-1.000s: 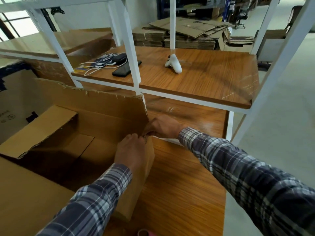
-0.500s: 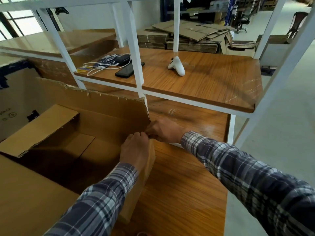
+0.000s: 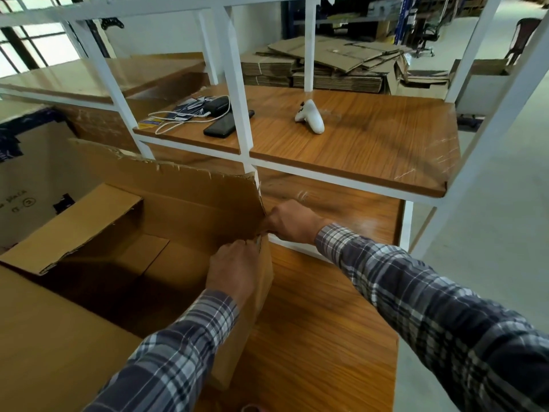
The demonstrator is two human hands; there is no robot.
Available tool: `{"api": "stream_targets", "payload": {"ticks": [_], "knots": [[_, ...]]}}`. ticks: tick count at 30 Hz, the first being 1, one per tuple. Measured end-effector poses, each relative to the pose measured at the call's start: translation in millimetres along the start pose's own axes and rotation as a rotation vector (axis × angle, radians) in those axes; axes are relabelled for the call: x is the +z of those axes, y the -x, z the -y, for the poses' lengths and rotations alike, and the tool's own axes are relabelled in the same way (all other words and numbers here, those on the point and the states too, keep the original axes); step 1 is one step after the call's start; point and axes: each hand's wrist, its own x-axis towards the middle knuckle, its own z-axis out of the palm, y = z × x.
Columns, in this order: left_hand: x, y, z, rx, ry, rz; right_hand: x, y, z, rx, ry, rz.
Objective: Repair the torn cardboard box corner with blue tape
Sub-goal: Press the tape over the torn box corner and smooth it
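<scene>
Alignment step: left hand and right hand pinch box torn corner together; no tape visible; next: fetch tape.

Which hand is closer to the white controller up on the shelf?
Right. The right hand is at the box's torn corner, straight below the white controller. The left hand holds the corner lower down and further left.

Left hand, right hand: fingers curled.
</scene>
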Motion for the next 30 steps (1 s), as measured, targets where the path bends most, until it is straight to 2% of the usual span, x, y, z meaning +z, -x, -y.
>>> {"api": "stream_targets", "payload": {"ticks": [3, 8, 16, 24, 30], "knots": [[-1, -5, -1, 0.009, 0.009, 0.011, 1, -1, -1, 0.025, 0.013, 0.004], [1, 10, 8, -0.022, -0.019, -0.015, -11, 1, 1, -0.036, 0.042, 0.03], [5, 18, 10, 0.009, -0.07, -0.029, -3, 3, 4, 0.052, 0.008, -0.013], [-2, 11, 8, -0.034, 0.138, -0.121, -1, 10, 17, -0.046, -0.08, -0.072], [8, -3, -3, -0.062, 0.077, -0.067, 3, 16, 22, -0.009, -0.131, -0.056]]}}
